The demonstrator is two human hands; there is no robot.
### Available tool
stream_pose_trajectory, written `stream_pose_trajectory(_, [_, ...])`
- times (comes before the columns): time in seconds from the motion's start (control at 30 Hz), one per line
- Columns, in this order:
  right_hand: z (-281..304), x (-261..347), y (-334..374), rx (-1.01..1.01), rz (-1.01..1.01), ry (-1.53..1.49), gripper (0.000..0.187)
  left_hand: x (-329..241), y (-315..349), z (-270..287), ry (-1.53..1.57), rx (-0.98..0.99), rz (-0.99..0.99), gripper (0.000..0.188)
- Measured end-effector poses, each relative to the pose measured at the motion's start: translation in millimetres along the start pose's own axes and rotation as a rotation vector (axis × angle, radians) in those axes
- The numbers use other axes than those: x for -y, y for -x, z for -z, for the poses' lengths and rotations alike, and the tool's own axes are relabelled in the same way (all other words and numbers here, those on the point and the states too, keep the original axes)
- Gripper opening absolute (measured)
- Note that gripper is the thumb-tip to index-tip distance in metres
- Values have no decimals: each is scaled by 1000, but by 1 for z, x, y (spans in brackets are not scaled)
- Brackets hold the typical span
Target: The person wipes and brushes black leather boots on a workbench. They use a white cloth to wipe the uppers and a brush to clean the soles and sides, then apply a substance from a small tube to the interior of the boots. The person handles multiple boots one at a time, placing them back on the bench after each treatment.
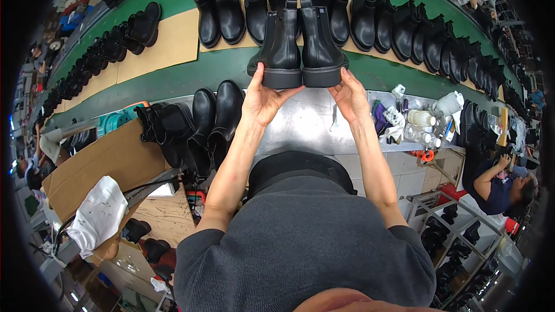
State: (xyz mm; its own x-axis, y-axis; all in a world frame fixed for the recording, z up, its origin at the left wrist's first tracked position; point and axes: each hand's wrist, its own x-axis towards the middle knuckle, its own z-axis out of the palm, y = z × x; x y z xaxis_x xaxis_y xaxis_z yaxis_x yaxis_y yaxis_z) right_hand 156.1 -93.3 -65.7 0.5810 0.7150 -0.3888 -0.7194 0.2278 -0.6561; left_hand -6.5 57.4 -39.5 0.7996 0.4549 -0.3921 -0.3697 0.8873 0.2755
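Note:
A pair of black ankle boots is held up side by side, heels toward me and pull loops at the top. My left hand (263, 99) is closed on the left boot (281, 49), with thumb at its outer side and fingers under the sole. In the same way my right hand (351, 97) grips the right boot (321, 48) by its heel and outer side. Both soles are thick and black, and the heels touch or nearly touch. Behind them, more black boots (227, 17) stand upright in a row on brown cardboard.
A green conveyor belt (225, 68) carries the boot rows. Bottles (421, 118) and rags lie right on the metal ledge (295, 127). More boots (203, 117), a cardboard sheet (95, 164) and a white cloth (99, 214) are at left. Another person (498, 182) sits at far right.

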Motion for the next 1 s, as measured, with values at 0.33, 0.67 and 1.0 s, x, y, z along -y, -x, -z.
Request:
stream_pose_trajectory(0.33, [11,0,23,48,-129,-227,33,6,35,73,-64,-58,140,44])
stream_pose_trajectory(0.67, [31,-46,54,10,-267,-330,21,62,38,-38,-1709,89,-790,112])
stream_pose_trajectory(1.0, [202,-16,101,-547,-72,1604,37,98,22,-50,-1720,68,-726,107])
